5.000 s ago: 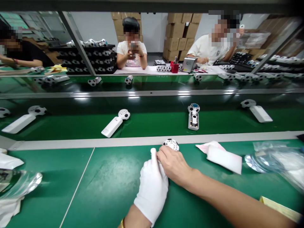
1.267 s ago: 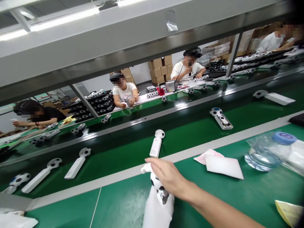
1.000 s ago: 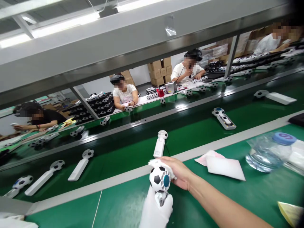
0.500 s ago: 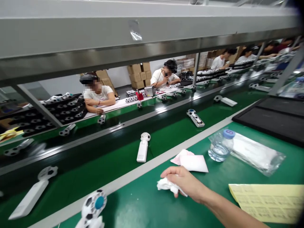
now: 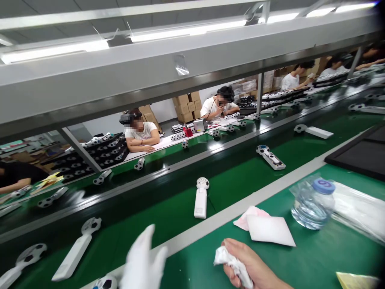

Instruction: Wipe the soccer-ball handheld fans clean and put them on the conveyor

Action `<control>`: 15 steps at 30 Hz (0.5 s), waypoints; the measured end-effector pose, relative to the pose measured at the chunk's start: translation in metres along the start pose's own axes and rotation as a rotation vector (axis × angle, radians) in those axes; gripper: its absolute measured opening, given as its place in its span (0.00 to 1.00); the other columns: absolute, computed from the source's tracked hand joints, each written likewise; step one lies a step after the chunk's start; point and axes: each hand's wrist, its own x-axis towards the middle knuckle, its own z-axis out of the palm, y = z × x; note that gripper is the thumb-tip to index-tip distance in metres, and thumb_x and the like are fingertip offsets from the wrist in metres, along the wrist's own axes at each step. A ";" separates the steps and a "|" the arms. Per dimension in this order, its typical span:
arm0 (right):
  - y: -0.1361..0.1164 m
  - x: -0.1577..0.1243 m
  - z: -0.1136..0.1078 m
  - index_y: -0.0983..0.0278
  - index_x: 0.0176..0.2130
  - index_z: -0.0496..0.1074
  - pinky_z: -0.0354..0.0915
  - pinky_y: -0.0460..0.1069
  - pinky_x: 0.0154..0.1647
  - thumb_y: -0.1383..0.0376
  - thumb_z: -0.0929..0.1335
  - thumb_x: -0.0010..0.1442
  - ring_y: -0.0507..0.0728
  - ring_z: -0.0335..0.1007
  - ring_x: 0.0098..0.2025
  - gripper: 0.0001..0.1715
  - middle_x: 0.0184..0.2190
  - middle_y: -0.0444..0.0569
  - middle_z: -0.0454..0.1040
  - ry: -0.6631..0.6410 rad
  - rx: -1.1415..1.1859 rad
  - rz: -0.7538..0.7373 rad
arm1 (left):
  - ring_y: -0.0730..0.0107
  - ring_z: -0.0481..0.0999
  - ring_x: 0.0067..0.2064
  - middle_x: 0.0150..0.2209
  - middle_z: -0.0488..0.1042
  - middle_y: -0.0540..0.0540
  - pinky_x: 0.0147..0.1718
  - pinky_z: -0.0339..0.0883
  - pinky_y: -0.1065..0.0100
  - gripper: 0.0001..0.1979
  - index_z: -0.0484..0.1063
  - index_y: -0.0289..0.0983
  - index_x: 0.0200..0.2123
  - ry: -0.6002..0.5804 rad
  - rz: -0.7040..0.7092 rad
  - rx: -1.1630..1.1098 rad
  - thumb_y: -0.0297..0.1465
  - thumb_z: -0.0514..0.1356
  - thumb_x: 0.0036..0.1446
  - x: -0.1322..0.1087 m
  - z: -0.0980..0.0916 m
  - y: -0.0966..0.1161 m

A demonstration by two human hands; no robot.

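Observation:
My right hand (image 5: 251, 263) is closed around a crumpled white tissue (image 5: 233, 267) above the green table (image 5: 192, 267). My left hand (image 5: 142, 261), in a white glove, is raised near the table's edge strip with thumb and fingers apart and nothing between them; it is slightly blurred. Just left of it, at the bottom edge, shows the football-patterned head of a handheld fan (image 5: 106, 282) with a blue centre; the rest of it is cut off. Beyond my right hand lie a white foam sheet (image 5: 270, 230) and a pink piece (image 5: 251, 216).
A water bottle (image 5: 313, 204) and a plastic-wrapped white pack (image 5: 357, 208) stand to the right, with a black tray (image 5: 361, 154) behind. Several football-headed fans, one a white fan (image 5: 201, 202), lie on the green conveyor belt (image 5: 168, 200). Co-workers sit across it.
The view has tilted up and shifted left. My left gloved hand has risen into view, open, beside the blue-centred fan, which sits lower. My right hand still grips the tissue.

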 end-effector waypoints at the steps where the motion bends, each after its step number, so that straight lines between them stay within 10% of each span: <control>1: 0.000 0.001 -0.003 0.63 0.28 0.62 0.47 0.40 0.12 0.53 0.69 0.53 0.46 0.58 0.13 0.18 0.14 0.43 0.67 -0.015 -0.004 0.000 | 0.60 0.54 0.60 0.60 0.56 0.44 0.57 0.51 0.60 0.32 0.53 0.38 0.59 -0.076 0.117 -0.057 0.44 0.51 0.52 0.007 0.019 0.028; 7: -0.008 0.007 -0.016 0.65 0.26 0.62 0.48 0.39 0.14 0.48 0.71 0.45 0.46 0.61 0.14 0.24 0.15 0.47 0.71 -0.020 -0.063 -0.061 | 0.42 0.48 0.60 0.61 0.49 0.33 0.56 0.43 0.51 0.47 0.45 0.32 0.61 -0.328 0.207 -0.219 0.28 0.64 0.39 0.071 0.118 0.149; 15: -0.013 0.013 -0.013 0.66 0.38 0.66 0.50 0.41 0.16 0.47 0.71 0.44 0.48 0.60 0.14 0.30 0.14 0.45 0.69 -0.022 -0.094 -0.152 | 0.67 0.72 0.37 0.38 0.69 0.42 0.35 0.67 0.67 0.20 0.57 0.35 0.48 -0.611 0.045 -0.700 0.34 0.53 0.52 0.057 0.095 0.125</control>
